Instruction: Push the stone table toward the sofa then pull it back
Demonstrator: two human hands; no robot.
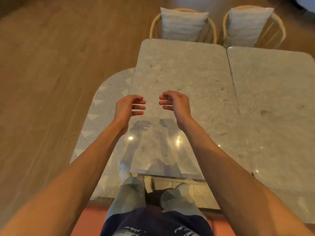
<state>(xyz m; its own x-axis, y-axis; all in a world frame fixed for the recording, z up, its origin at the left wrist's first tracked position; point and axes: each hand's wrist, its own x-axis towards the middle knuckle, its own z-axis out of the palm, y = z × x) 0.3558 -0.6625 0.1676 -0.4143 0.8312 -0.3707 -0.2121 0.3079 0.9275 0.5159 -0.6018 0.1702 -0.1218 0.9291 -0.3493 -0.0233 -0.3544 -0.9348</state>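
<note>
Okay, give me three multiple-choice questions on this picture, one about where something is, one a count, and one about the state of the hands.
1. Where do the two cane chairs with pale cushions stand?
A. At the far end of the stone tables
B. On the left, on the bare wood floor
C. Behind the person

2. How many grey stone tabletops show?
A. One
B. Two
C. Three

3. What are the hands doing?
A. Gripping the table edge
B. Pressed flat on the stone
C. Hovering open, holding nothing

Answers: 1 A, the chairs sit past the far edge. 2 B, the left tabletop and right tabletop lie side by side. 3 C, left hand and right hand have curled fingers, and their reflections lie below.
</note>
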